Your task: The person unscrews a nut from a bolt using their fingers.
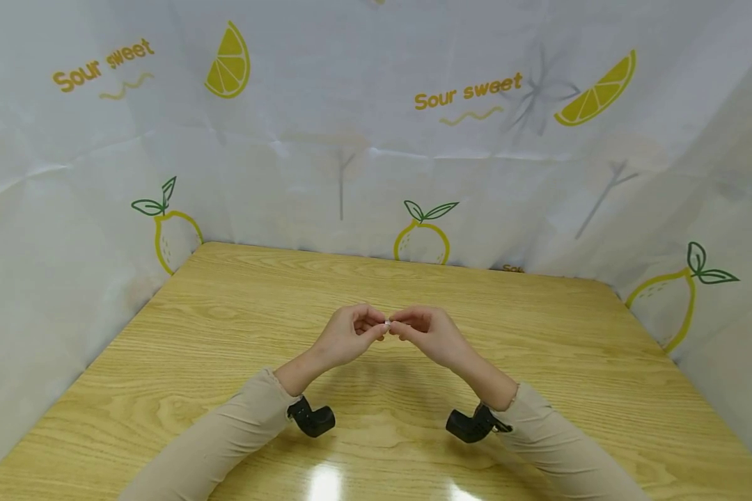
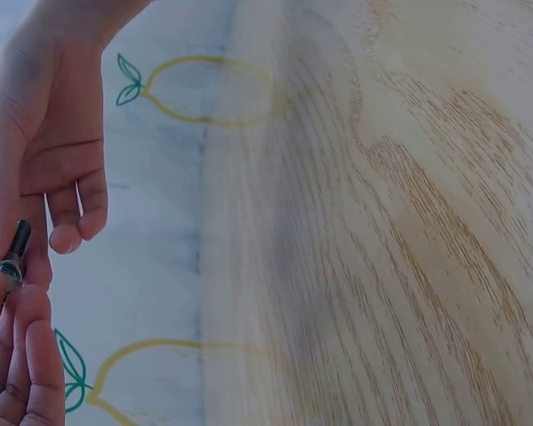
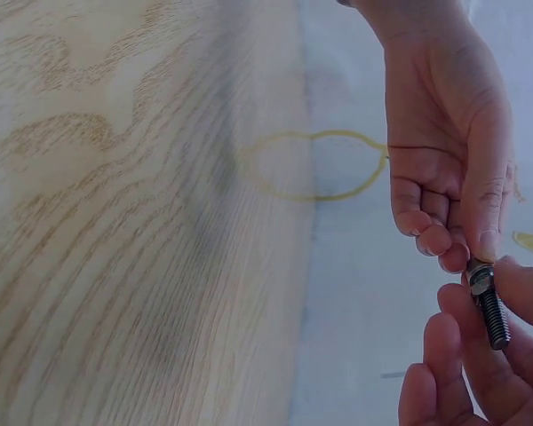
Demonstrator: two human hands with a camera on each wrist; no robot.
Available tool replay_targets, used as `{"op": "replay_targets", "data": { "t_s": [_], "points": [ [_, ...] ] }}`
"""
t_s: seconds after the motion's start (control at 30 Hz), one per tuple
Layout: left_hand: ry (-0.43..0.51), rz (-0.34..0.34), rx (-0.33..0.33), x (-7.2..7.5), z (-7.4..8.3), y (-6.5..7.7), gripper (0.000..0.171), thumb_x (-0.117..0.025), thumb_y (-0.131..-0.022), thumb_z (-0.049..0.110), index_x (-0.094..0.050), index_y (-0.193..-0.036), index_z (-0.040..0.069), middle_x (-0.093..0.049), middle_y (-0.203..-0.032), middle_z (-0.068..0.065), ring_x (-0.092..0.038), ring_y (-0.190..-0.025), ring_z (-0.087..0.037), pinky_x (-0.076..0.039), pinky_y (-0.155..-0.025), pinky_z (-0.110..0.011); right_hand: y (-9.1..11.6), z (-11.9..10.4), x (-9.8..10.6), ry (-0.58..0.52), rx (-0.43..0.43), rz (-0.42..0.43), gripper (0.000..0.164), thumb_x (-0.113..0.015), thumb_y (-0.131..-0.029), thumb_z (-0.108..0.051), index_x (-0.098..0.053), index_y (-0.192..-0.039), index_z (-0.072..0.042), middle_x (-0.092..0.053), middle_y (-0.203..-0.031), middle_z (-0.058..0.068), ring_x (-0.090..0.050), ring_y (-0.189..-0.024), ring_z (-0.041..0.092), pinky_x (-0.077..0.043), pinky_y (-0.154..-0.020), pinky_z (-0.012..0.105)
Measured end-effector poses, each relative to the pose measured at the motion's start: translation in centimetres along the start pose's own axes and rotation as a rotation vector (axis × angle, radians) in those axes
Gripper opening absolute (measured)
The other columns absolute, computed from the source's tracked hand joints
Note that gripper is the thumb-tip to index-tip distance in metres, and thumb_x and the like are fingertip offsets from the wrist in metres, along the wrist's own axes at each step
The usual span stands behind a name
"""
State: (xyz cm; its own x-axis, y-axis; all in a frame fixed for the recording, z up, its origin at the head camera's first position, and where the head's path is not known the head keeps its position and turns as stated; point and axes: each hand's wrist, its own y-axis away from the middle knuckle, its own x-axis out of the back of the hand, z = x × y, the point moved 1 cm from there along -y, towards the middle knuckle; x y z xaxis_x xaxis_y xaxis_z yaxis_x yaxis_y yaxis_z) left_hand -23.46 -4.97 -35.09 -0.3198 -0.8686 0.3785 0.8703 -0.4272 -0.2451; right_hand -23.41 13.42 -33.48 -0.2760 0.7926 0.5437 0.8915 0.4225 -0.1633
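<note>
Over the middle of the table, my left hand (image 1: 343,339) and right hand (image 1: 437,339) meet fingertip to fingertip around a small metal bolt (image 3: 494,321). A shiny nut-like collar (image 3: 481,281) sits on the bolt at the left-hand end. My left thumb and fingers pinch that end and hide part of it. The dark threaded shank (image 2: 20,237) points toward my right hand, whose thumb and index finger close in from both sides by the collar. In the head view, only a tiny bright spot of metal shows between the fingertips.
Below the hands spreads a wood-grain table (image 1: 225,431). A white curtain (image 1: 326,90) printed with lemons borders its back and sides. Each wrist carries a black camera mount (image 1: 313,419), over beige sleeves (image 1: 225,438).
</note>
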Motion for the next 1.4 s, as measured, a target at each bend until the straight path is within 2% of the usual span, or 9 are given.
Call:
{"op": "replay_targets", "data": {
  "t_s": [0.1,0.2,0.43,0.6,0.73,1.0,1.13,1.23,1.4],
  "points": [
    [-0.006,-0.001,-0.013,0.04,-0.07,0.05,0.018,-0.057,-0.093,0.013,-0.063,-0.102,-0.002,-0.065,-0.093,-0.024,-0.062,-0.083,-0.039,-0.050,-0.062,-0.022,0.04,-0.04,-0.03,0.007,-0.002,0.021,0.026,-0.065,-0.088,-0.018,-0.065,-0.110,-0.003,-0.067,-0.107,0.017,-0.067,-0.093,0.028,-0.055,-0.076,0.030],
    [-0.008,-0.005,-0.023,0.06,-0.06,0.06,0.019,-0.057,-0.093,0.013,-0.062,-0.103,-0.003,-0.065,-0.093,-0.024,-0.062,-0.082,-0.039,-0.051,-0.063,-0.021,0.05,-0.06,-0.03,0.008,-0.006,0.032,0.031,-0.067,-0.087,-0.018,-0.062,-0.114,-0.003,-0.065,-0.110,0.017,-0.066,-0.093,0.028,-0.055,-0.075,0.029],
    [-0.016,-0.003,-0.025,0.00,-0.15,-0.05,0.020,-0.057,-0.093,0.014,-0.063,-0.103,-0.002,-0.065,-0.095,-0.025,-0.063,-0.084,-0.039,-0.051,-0.063,-0.021,0.01,0.08,0.06,-0.003,-0.022,-0.031,0.031,-0.054,-0.095,-0.023,-0.063,-0.114,0.000,-0.069,-0.103,0.019,-0.064,-0.092,0.038,-0.054,-0.080,0.044],
    [-0.019,-0.004,-0.030,0.00,-0.22,-0.03,0.020,-0.057,-0.093,0.014,-0.062,-0.103,-0.003,-0.066,-0.092,-0.022,-0.063,-0.083,-0.039,-0.051,-0.063,-0.021,0.07,0.09,-0.02,0.006,-0.011,0.001,0.024,-0.062,-0.090,-0.017,-0.065,-0.109,-0.002,-0.067,-0.105,0.017,-0.066,-0.092,0.031,-0.055,-0.076,0.032],
    [-0.019,-0.002,-0.028,0.00,-0.30,-0.03,0.019,-0.057,-0.093,0.013,-0.062,-0.103,-0.003,-0.066,-0.091,-0.021,-0.063,-0.083,-0.038,-0.051,-0.063,-0.021,0.01,0.06,-0.04,-0.009,-0.008,0.014,0.030,-0.066,-0.088,-0.017,-0.062,-0.113,-0.002,-0.065,-0.109,0.018,-0.066,-0.094,0.028,-0.056,-0.076,0.029],
    [-0.033,0.000,-0.021,0.09,-0.23,-0.04,0.020,-0.057,-0.093,0.014,-0.062,-0.103,-0.002,-0.066,-0.092,-0.020,-0.063,-0.083,-0.038,-0.051,-0.064,-0.022,-0.02,0.22,-0.09,-0.027,-0.026,-0.027,0.030,-0.053,-0.096,-0.022,-0.064,-0.112,0.001,-0.068,-0.102,0.019,-0.064,-0.093,0.038,-0.054,-0.081,0.045],
    [-0.024,0.004,-0.008,0.11,-0.22,-0.08,0.019,-0.057,-0.093,0.014,-0.062,-0.103,-0.001,-0.066,-0.093,-0.021,-0.063,-0.084,-0.038,-0.051,-0.063,-0.022,0.01,0.25,-0.11,-0.024,-0.014,-0.001,0.025,-0.060,-0.092,-0.016,-0.063,-0.111,-0.001,-0.066,-0.106,0.018,-0.065,-0.095,0.032,-0.055,-0.080,0.036],
    [-0.015,0.008,-0.004,0.10,-0.31,-0.10,0.018,-0.057,-0.093,0.013,-0.062,-0.103,-0.001,-0.066,-0.093,-0.021,-0.063,-0.084,-0.039,-0.051,-0.063,-0.022,-0.01,0.26,-0.09,-0.024,0.001,0.016,0.028,-0.065,-0.088,-0.014,-0.062,-0.112,-0.001,-0.064,-0.110,0.018,-0.066,-0.096,0.029,-0.055,-0.078,0.030],
    [-0.010,0.006,-0.009,0.09,-0.22,-0.09,0.018,-0.057,-0.093,0.013,-0.062,-0.103,-0.001,-0.065,-0.093,-0.022,-0.063,-0.084,-0.039,-0.051,-0.064,-0.021,-0.07,0.23,-0.06,-0.016,0.006,0.000,0.035,-0.061,-0.091,-0.021,-0.059,-0.119,0.000,-0.065,-0.111,0.019,-0.064,-0.098,0.033,-0.055,-0.080,0.035]
  ]
}}
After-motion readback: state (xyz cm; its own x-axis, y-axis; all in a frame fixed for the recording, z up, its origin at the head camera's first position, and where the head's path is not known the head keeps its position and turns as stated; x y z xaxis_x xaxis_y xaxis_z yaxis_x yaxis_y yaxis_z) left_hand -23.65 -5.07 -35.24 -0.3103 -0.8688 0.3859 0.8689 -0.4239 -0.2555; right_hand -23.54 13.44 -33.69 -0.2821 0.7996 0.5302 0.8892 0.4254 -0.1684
